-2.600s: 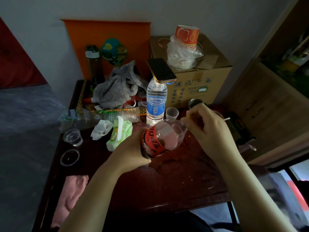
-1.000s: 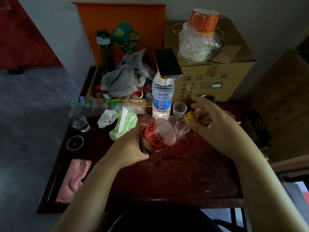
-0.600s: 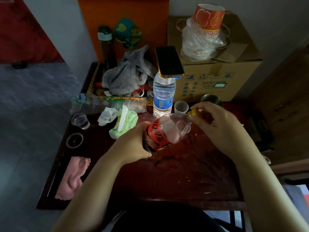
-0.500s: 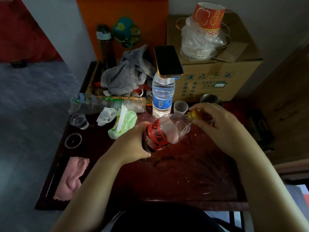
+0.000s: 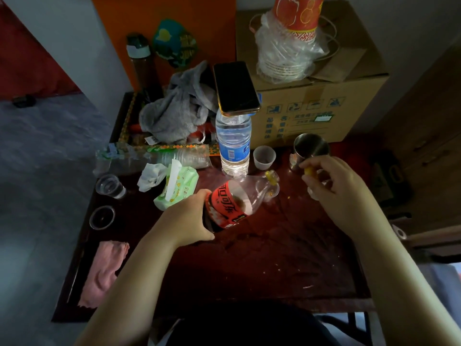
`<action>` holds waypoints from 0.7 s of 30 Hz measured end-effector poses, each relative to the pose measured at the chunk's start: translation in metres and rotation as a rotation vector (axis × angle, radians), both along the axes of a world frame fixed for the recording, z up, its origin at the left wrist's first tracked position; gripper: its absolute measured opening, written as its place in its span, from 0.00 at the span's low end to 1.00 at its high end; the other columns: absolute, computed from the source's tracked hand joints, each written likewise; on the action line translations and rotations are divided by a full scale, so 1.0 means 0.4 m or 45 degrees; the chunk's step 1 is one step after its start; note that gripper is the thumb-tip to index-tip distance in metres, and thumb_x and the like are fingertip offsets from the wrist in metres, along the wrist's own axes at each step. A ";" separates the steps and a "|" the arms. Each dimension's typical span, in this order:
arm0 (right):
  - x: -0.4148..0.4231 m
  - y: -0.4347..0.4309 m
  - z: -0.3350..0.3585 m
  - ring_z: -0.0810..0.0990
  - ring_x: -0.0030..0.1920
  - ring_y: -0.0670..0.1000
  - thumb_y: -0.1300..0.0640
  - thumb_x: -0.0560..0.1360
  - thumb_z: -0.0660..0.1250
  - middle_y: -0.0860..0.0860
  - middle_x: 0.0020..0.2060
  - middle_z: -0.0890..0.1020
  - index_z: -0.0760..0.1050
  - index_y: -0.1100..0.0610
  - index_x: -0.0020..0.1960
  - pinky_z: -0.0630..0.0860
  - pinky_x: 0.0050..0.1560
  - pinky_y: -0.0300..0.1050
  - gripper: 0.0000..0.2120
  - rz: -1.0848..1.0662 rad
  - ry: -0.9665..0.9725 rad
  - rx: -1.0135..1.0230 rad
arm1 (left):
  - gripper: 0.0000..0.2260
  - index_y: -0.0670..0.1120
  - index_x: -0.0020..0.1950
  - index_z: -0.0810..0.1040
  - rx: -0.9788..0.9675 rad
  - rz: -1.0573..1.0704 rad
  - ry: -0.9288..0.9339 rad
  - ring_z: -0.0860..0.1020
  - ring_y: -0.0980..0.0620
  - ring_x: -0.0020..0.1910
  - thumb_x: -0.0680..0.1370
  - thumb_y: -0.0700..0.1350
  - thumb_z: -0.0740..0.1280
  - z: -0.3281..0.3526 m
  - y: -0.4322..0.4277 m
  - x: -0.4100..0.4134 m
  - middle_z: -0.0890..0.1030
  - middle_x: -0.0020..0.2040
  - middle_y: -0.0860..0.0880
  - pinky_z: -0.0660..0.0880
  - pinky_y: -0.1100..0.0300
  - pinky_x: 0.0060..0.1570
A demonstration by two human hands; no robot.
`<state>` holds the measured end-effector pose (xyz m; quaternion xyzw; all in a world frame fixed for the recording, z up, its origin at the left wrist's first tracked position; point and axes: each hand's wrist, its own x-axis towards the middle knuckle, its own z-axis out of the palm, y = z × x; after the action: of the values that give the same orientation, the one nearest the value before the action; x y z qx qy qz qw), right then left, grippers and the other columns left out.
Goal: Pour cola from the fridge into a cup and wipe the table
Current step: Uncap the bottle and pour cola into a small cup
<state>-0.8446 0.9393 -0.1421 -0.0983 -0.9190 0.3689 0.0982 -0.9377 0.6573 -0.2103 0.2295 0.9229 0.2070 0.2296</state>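
My left hand (image 5: 185, 222) grips the lower body of a cola bottle (image 5: 235, 202) with a red label, tilted so its open neck (image 5: 272, 177) points right and away. Dark cola sits low in the bottle, which is mostly clear. My right hand (image 5: 334, 188) is off the neck and pinches the yellow cap (image 5: 308, 171) between thumb and fingers. A small translucent cup (image 5: 264, 157) stands just beyond the neck, and a metal cup (image 5: 310, 148) stands behind my right hand. A pink cloth (image 5: 103, 270) lies at the table's front left.
On the dark red table (image 5: 262, 258) stand a water bottle (image 5: 233, 146) with a phone (image 5: 235, 88) on top, a green tissue pack (image 5: 178, 187), two clear cups (image 5: 109, 187) at the left edge, a grey cloth (image 5: 177, 111) and a cardboard box (image 5: 311, 96) at the back.
My right hand has come off the bottle neck with the yellow cap and moved right. The neck is now open. My left hand still holds the tilted bottle.
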 end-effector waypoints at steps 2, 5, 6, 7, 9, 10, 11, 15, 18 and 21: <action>0.020 0.003 -0.025 0.74 0.45 0.40 0.54 0.75 0.66 0.40 0.49 0.74 0.75 0.47 0.55 0.71 0.42 0.34 0.10 -0.023 -0.007 0.002 | 0.32 0.57 0.59 0.67 -0.057 0.005 -0.014 0.76 0.56 0.44 0.59 0.54 0.77 -0.003 0.003 -0.007 0.76 0.46 0.59 0.68 0.65 0.33; 0.056 -0.010 -0.072 0.74 0.41 0.41 0.54 0.74 0.67 0.42 0.46 0.76 0.76 0.48 0.53 0.70 0.39 0.31 0.08 -0.084 -0.003 -0.047 | 0.32 0.57 0.57 0.67 -0.125 0.020 -0.033 0.76 0.55 0.43 0.58 0.55 0.77 -0.009 0.009 -0.015 0.76 0.44 0.59 0.68 0.63 0.33; 0.069 -0.017 -0.089 0.74 0.41 0.41 0.54 0.74 0.68 0.42 0.46 0.76 0.76 0.48 0.52 0.70 0.40 0.31 0.07 -0.102 0.000 -0.066 | 0.31 0.58 0.56 0.66 -0.144 0.026 -0.043 0.76 0.55 0.43 0.58 0.55 0.77 -0.012 0.010 -0.018 0.76 0.43 0.60 0.69 0.63 0.33; 0.082 -0.023 -0.105 0.74 0.42 0.40 0.54 0.74 0.68 0.42 0.45 0.76 0.76 0.49 0.51 0.70 0.41 0.30 0.06 -0.113 -0.003 -0.075 | 0.31 0.59 0.55 0.66 -0.162 0.031 -0.057 0.76 0.56 0.43 0.57 0.55 0.77 -0.015 0.010 -0.020 0.76 0.42 0.60 0.68 0.63 0.33; 0.108 -0.029 -0.133 0.74 0.43 0.38 0.53 0.74 0.68 0.41 0.45 0.76 0.76 0.50 0.51 0.68 0.42 0.27 0.06 -0.134 -0.032 -0.073 | 0.31 0.60 0.55 0.65 -0.196 0.031 -0.087 0.76 0.57 0.43 0.57 0.55 0.77 -0.020 0.008 -0.025 0.75 0.42 0.61 0.68 0.63 0.32; 0.119 -0.027 -0.144 0.74 0.44 0.37 0.53 0.74 0.68 0.41 0.45 0.76 0.76 0.50 0.52 0.68 0.42 0.26 0.07 -0.151 -0.053 -0.079 | 0.31 0.60 0.54 0.64 -0.213 0.028 -0.102 0.75 0.57 0.43 0.57 0.55 0.77 -0.022 0.008 -0.028 0.75 0.42 0.61 0.68 0.64 0.32; 0.127 -0.024 -0.153 0.74 0.45 0.37 0.53 0.74 0.68 0.41 0.46 0.76 0.76 0.50 0.52 0.67 0.43 0.25 0.07 -0.170 -0.071 -0.090 | 0.32 0.60 0.54 0.64 -0.231 0.028 -0.118 0.75 0.57 0.43 0.57 0.55 0.78 -0.024 0.007 -0.032 0.75 0.42 0.61 0.68 0.64 0.31; 0.140 -0.009 -0.167 0.74 0.44 0.39 0.54 0.73 0.69 0.42 0.45 0.76 0.77 0.51 0.52 0.67 0.41 0.26 0.08 -0.223 -0.075 -0.094 | 0.32 0.59 0.55 0.65 -0.287 0.025 -0.148 0.77 0.56 0.43 0.57 0.55 0.78 -0.029 0.016 -0.041 0.76 0.43 0.59 0.75 0.60 0.33; 0.138 0.000 -0.165 0.73 0.43 0.39 0.54 0.73 0.69 0.42 0.45 0.76 0.77 0.52 0.52 0.67 0.41 0.26 0.08 -0.230 -0.068 -0.080 | 0.32 0.58 0.56 0.65 -0.318 0.009 -0.137 0.77 0.55 0.44 0.58 0.55 0.78 -0.030 0.028 -0.044 0.76 0.43 0.59 0.77 0.57 0.38; 0.134 0.008 -0.164 0.73 0.42 0.39 0.53 0.74 0.69 0.41 0.45 0.76 0.77 0.51 0.52 0.67 0.40 0.25 0.08 -0.221 -0.070 -0.086 | 0.33 0.56 0.58 0.66 -0.351 -0.004 -0.142 0.77 0.54 0.45 0.59 0.54 0.78 -0.027 0.041 -0.048 0.77 0.44 0.58 0.76 0.56 0.40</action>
<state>-0.7912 0.9425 -0.2075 -0.1910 -0.8965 0.3867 0.1012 -0.9568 0.6735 -0.2209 0.1853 0.9280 0.0905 0.3102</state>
